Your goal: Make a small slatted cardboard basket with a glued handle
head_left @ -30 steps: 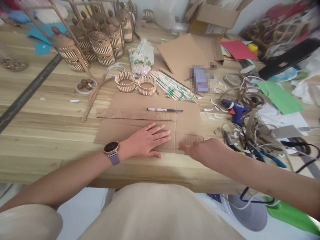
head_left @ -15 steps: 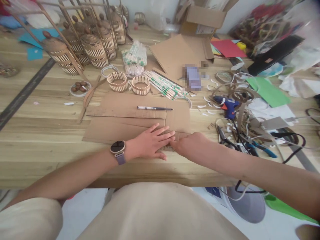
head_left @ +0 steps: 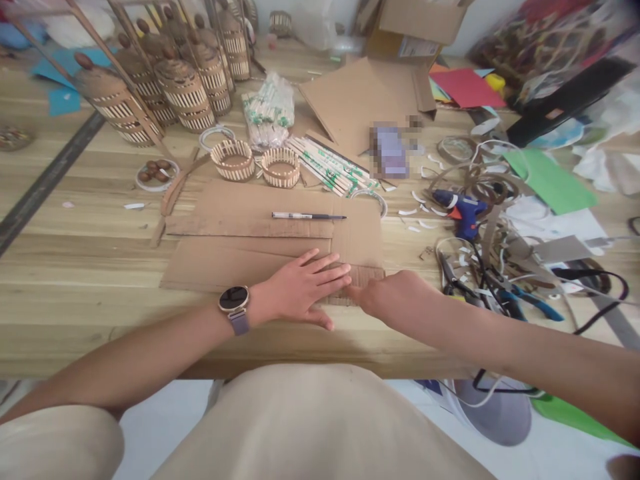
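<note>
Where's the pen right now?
In the head view, the pen lies near the middle, on the flat brown cardboard, just beyond the left hand and on the near side of the two small slatted baskets.

Cardboard sheet (head_left: 245, 223): matt paperboard, creased. Tabletop (head_left: 90, 287): smooth, grained wood, faint sheen. Pen (head_left: 307, 216): smooth plastic. Watch (head_left: 234, 299): glossy face, metallic-looking rim. Glue gun (head_left: 466, 213): hard plastic. Shirt (head_left: 320, 427): matt cloth.

brown cardboard (head_left: 250, 228); pale-striped baskets (head_left: 281, 176); blue glue gun (head_left: 467, 213); red paper (head_left: 467, 88); green sheet (head_left: 550, 181)
</note>
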Action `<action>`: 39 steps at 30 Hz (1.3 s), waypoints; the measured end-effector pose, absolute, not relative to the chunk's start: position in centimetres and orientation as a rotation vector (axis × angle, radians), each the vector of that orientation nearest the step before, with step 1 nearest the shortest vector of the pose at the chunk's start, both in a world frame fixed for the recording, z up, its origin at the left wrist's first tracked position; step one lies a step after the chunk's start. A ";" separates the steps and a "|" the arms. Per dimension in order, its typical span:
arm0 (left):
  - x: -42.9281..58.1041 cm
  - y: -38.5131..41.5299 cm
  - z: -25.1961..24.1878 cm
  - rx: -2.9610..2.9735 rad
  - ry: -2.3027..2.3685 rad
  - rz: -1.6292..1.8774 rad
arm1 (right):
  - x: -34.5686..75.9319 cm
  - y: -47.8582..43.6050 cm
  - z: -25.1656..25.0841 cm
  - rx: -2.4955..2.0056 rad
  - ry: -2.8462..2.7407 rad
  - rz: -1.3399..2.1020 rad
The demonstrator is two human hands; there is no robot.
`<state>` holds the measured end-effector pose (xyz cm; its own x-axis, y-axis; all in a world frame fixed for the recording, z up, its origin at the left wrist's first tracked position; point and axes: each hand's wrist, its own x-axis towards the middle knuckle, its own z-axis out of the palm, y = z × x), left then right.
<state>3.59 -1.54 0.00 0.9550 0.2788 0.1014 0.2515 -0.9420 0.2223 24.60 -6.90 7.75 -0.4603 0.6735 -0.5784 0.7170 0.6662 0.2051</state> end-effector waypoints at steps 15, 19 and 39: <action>3.4 -1.5 0.0 2.886 0.394 0.169 | 27.0 -7.9 9.4 1.074 2.135 -0.088; 3.4 -1.5 0.0 2.880 0.393 0.161 | 27.7 -8.1 9.5 1.085 2.114 -0.076; 3.4 -1.4 0.0 2.885 0.385 0.132 | 32.4 -8.8 9.4 1.194 2.104 -0.139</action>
<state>3.39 -1.45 -0.03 0.9615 0.2685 0.0590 0.2480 -0.9398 0.2352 32.40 -8.85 9.36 -0.3272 0.7120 -0.6213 0.7876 0.5688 0.2370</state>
